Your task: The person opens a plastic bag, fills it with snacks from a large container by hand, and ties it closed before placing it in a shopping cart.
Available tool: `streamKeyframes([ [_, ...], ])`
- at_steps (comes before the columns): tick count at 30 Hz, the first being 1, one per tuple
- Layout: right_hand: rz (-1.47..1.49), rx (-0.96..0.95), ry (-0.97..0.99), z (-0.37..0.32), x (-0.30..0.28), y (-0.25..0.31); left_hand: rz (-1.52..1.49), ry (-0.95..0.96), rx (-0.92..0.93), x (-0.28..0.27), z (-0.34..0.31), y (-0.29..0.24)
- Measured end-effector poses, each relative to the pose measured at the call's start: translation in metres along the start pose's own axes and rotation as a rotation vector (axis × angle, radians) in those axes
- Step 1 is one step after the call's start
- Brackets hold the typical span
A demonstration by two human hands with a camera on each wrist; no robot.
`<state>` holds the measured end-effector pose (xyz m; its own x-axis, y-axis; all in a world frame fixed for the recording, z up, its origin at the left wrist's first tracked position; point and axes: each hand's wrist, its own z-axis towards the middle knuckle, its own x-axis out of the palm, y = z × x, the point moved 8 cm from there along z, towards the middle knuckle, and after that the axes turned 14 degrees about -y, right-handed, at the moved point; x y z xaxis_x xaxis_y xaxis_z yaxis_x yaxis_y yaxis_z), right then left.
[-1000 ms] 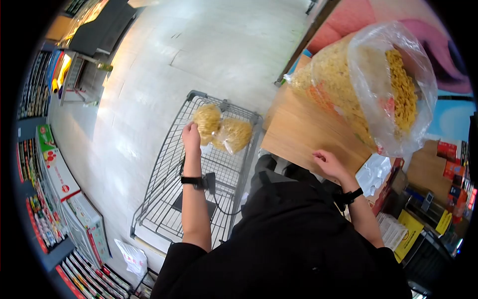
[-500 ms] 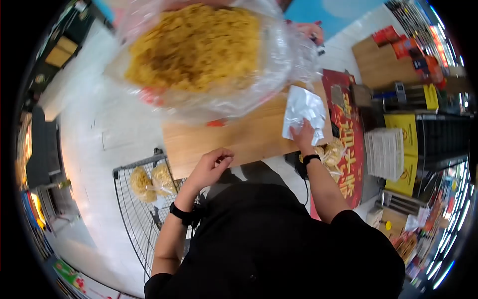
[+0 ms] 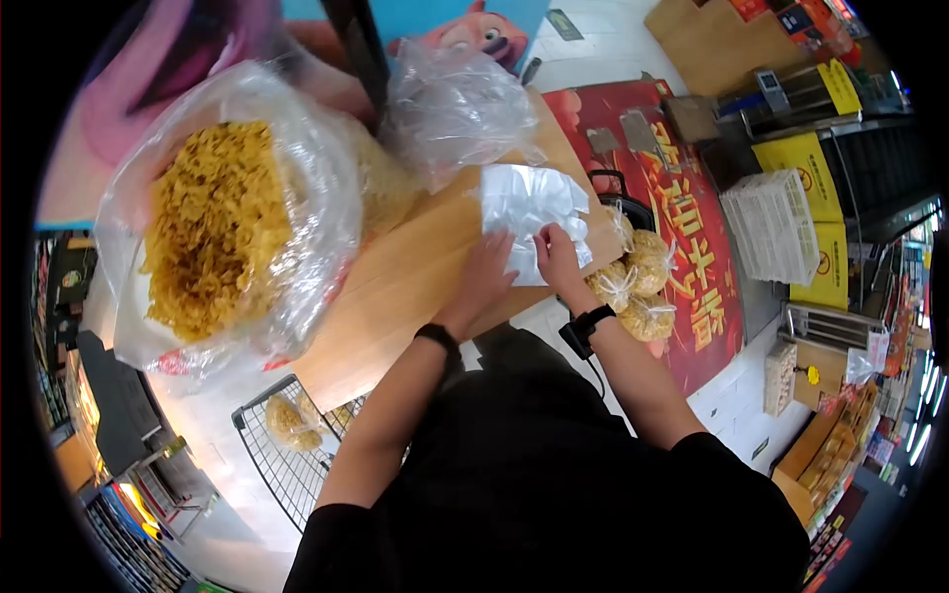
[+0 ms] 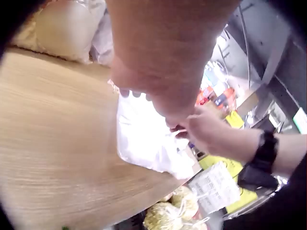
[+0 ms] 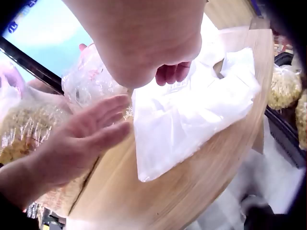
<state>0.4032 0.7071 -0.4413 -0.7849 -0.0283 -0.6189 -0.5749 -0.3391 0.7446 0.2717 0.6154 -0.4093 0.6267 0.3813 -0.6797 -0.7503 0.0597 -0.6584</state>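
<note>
A stack of thin white plastic bags lies flat on the wooden tabletop. My left hand reaches over its near left edge with fingers stretched out; in the right wrist view that left hand shows straight fingers and holds nothing. My right hand is at the stack's right part, its fingers curled and pinching the white plastic. In the left wrist view the fingertips of the right hand meet at the bag's edge. A large clear sack of yellow dried noodle-like pieces stands open on the left.
Crumpled clear plastic lies at the table's back. Tied bags of yellow pieces hang or stand beyond the right edge. A shopping cart with a filled bag stands at the near left. White crates are farther right.
The view has swung right from the cart to the table. My left hand has moved from the cart to the white bags. My right hand has reached the stack and curled its fingers there.
</note>
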Motion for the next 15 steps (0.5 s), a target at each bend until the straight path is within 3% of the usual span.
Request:
streamKeyframes([
  [1, 0.055, 0.105, 0.011, -0.003, -0.008, -0.007, 0.114, -0.039, 0.109, 0.012, 0.003, -0.005],
  [7, 0.108, 0.187, 0.074, -0.014, -0.042, -0.029, 0.251, -0.087, 0.304, 0.066, 0.005, 0.014],
  [10, 0.102, 0.201, 0.112, -0.025, -0.048, -0.038, 0.155, 0.060, 0.217, 0.084, 0.014, 0.031],
  [15, 0.084, 0.181, 0.071, -0.025, -0.052, -0.048, -0.093, -0.065, -0.024, 0.041, 0.032, 0.023],
])
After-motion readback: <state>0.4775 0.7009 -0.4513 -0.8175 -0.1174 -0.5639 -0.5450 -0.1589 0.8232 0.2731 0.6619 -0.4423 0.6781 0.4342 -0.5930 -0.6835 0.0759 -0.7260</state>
